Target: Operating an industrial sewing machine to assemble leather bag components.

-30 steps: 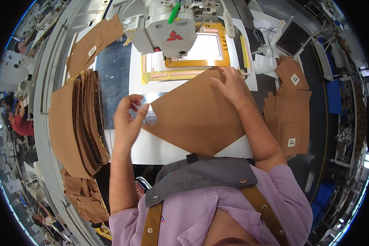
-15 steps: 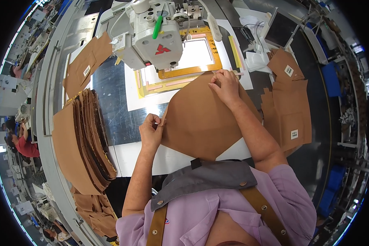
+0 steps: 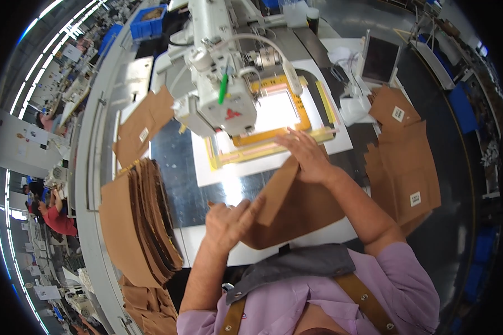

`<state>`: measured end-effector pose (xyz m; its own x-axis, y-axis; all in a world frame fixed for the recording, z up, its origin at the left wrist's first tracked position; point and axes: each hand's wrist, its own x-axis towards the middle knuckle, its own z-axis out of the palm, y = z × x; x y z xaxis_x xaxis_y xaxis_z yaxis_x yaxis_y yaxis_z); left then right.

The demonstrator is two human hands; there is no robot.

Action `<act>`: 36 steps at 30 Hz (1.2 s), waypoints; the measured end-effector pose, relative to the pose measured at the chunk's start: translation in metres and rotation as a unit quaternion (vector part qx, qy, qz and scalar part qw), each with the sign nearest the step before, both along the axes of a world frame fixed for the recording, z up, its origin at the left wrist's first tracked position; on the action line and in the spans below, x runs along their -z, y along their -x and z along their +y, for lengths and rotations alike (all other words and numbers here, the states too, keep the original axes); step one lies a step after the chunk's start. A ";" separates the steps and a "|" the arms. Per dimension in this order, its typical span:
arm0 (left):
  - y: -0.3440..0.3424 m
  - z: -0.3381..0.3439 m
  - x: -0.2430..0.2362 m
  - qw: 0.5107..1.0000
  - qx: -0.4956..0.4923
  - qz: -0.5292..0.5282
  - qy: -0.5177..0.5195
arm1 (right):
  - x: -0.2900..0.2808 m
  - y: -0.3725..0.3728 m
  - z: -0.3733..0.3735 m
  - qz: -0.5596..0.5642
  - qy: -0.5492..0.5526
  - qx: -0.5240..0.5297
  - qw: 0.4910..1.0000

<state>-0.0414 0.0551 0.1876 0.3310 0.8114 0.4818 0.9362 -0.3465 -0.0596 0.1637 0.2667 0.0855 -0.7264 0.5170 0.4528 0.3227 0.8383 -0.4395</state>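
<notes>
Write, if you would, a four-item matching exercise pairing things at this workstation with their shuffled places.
1. single folded-over brown fabric panel
2. thick stack of brown fabric panels
3. dark rectangular screen
4. slim green tool

A. left of the left hand
B. at the front of the boxy white machine head
C. between both hands
D. beyond the right hand, farther right

Pairs: 1-C; 2-A; 3-D; 4-B

You are working in bright light, with long strip lights [image 3: 38,23] glowing at upper left. White glare is flaring off the dark metal desk [image 3: 179,181] toward its front edge, just beyond your left hand [image 3: 226,223]. Fisheye distortion is bending the desk's edges, and slight blur is softening the machine head [image 3: 239,99].
</notes>
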 end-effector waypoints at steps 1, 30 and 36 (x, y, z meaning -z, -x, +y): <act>-0.001 -0.003 -0.005 0.999 0.017 0.025 0.013 | 0.000 -0.003 0.000 0.010 0.006 -0.019 1.000; 0.090 0.118 0.135 0.853 -0.274 -0.367 0.249 | 0.046 -0.053 0.050 -0.074 0.134 0.312 0.938; 0.101 0.143 0.131 0.893 -0.285 -0.253 0.240 | 0.035 -0.032 0.089 -0.063 0.180 0.298 0.935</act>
